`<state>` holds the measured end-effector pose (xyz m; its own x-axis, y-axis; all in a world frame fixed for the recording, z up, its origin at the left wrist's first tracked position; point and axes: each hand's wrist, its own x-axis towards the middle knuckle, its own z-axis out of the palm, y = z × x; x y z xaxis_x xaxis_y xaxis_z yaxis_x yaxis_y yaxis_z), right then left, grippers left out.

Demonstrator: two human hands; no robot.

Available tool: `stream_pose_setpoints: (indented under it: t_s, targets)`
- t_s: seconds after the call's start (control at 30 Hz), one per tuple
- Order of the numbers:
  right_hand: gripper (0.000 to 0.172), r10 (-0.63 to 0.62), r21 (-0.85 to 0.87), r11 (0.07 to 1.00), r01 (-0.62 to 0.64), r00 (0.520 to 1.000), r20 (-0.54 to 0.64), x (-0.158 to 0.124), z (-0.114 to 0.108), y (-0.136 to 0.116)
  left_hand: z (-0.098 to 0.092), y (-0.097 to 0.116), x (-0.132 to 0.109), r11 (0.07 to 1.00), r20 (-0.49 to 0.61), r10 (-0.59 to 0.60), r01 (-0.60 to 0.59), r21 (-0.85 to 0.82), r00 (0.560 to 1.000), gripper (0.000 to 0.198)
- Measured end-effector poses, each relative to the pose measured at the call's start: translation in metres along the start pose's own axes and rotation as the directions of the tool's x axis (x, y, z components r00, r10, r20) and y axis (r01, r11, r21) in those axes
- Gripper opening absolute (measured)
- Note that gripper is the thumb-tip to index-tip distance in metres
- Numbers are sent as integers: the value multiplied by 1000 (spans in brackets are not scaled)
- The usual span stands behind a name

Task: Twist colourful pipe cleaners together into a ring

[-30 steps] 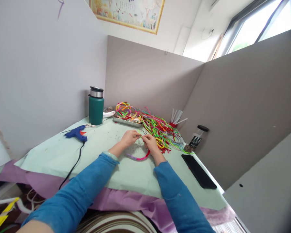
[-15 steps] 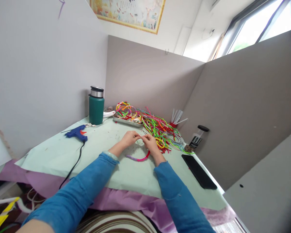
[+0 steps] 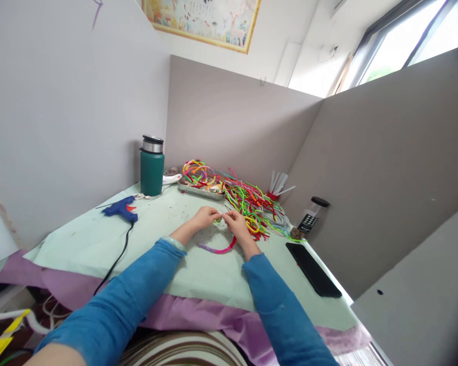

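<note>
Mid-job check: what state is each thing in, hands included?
Left hand: pinching a small piece, details unclear
Right hand: pinching, apparently the same piece
Curved strand: bent, partly hidden by right hand
Green bottle: upright, capped
Glue gun: lying on its side, power unclear
Metal tray: loaded, heaped above its rim
Colorful stems: loose, tangled heap
Jar: capped
Black slab: lying flat

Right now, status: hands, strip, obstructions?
Left hand, right hand: pinching small pale piece. Pink-purple strip curved between wrists. Colorful pile close beyond right hand.

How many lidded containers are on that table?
2: a green bottle at the back left and a clear black-lidded jar at the right. More could be hidden behind the colorful pile.
</note>
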<state>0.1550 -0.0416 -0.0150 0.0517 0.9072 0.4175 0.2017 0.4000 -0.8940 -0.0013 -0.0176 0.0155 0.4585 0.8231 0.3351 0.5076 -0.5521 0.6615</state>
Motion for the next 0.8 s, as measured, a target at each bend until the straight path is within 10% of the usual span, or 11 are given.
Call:
stream_pose_setpoints:
  t_s: [0.5,0.8]
  targets:
    - [27,23,17,1000,-24,999,45,-4,1,-11,-2,4,-6,941,170,-92,142,-306,981,32]
    - [25,37,22,999,-38,998,55,-1,0,-6,1,-3,-2,997,58,-26,30,-69,998,24]
